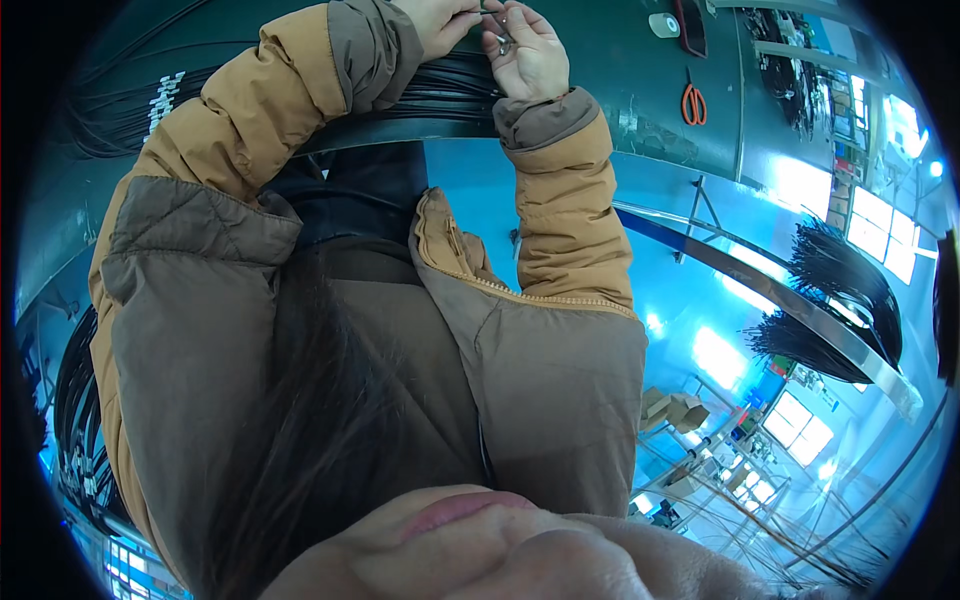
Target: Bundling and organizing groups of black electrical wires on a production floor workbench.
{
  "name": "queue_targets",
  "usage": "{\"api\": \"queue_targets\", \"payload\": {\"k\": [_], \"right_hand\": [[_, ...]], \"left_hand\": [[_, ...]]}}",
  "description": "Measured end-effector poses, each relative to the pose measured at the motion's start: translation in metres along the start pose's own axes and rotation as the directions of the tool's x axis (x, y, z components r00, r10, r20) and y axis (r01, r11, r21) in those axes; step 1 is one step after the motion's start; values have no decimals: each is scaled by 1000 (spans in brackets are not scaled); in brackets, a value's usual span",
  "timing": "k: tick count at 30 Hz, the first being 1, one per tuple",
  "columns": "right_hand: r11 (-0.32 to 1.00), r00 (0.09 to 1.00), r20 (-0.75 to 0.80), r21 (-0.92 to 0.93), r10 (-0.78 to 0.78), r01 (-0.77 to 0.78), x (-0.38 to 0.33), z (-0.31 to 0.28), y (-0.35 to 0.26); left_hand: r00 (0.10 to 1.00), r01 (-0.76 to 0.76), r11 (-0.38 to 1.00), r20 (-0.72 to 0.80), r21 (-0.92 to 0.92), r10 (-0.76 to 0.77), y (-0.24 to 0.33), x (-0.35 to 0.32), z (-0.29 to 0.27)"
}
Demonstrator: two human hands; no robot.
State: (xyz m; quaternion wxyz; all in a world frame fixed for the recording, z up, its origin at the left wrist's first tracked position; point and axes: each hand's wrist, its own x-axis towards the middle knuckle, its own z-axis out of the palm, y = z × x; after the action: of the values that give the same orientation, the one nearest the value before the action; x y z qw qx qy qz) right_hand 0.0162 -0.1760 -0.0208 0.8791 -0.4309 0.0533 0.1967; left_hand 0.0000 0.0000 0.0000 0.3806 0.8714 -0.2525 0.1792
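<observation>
Both of my hands meet at the top edge, over a green work table. My left hand is closed in a pinch on a thin black cable, of which only a short piece shows between the hands. My right hand is turned palm up with its fingers curled, and its fingertips meet the cable too. Small shiny metal pieces lie against its fingers; their exact kind is too small to tell. Beneath my hands runs a bundle of black cables along the table's near edge.
Orange-handled scissors lie to the right on the table, near a white roll and a dark red-edged object. White clips hold cables at the left. Thick black cable bundles hang over a metal rail at the right.
</observation>
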Motion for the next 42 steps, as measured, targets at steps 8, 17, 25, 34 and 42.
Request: {"api": "queue_targets", "payload": {"k": [8,17,25,34,42], "right_hand": [[998,999,-11,-54,41,-41,-4,7,-5],[943,998,-44,-332,-45,28,-14,15,-10],[616,952,145,-734,-269,286,-9,21,-9],[816,972,181,-532,-149,224,-15,12,-17],[562,919,126,-758,-373,332,-16,3,-20]], "left_hand": [[999,-4,1000,54,-18,5,4,2,-10],[994,-21,1000,111,8,20,3,1,-9],[1000,-1,998,-27,-66,-1,30,5,-15],[998,-33,994,-48,-107,28,5,1,-6],[988,76,997,134,25,-79,-19,-19,-52]]}}
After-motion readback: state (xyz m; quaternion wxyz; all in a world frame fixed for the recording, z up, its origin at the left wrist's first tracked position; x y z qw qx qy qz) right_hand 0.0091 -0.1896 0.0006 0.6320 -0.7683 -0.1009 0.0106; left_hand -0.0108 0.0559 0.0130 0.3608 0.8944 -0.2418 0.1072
